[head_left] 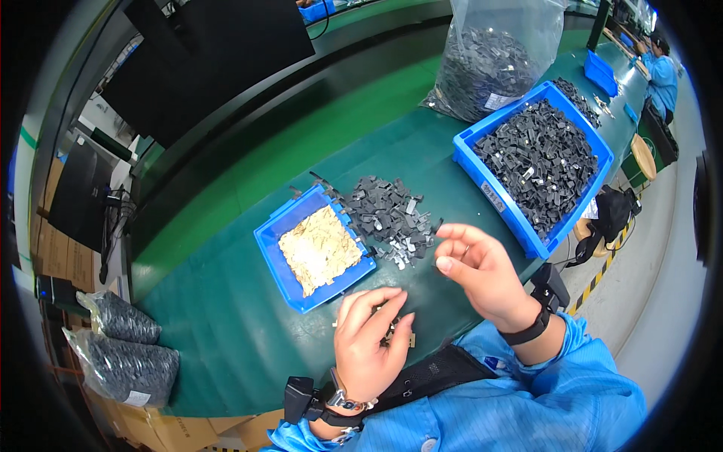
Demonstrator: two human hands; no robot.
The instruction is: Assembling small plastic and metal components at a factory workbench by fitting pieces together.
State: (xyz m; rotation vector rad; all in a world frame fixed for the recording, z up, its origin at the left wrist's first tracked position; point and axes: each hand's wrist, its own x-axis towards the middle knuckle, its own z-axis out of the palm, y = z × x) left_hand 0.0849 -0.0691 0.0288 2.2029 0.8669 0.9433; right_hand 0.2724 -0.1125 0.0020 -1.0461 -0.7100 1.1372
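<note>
My right hand (486, 275) is raised beside a loose heap of small black plastic pieces (388, 215), fingers curled. One small black plastic piece (437, 225) shows at its index fingertip and appears pinched there. Lower and to the left, my left hand (370, 343) hovers close over the table, its thumb and index finger apart. Under its fingers lie a few small gold-coloured metal parts (412, 340), partly hidden by the hand. Just beyond it a blue tray (285, 285) holds many thin gold-coloured pieces (320, 245), with several black pieces along its right rim.
A large blue bin (503, 209) of black pieces stands at the right on the green table (226, 324). Behind it is a clear bag (489, 68) of similar pieces. Filled bags (132, 369) lie at the left edge. A person (663, 79) sits at the far right.
</note>
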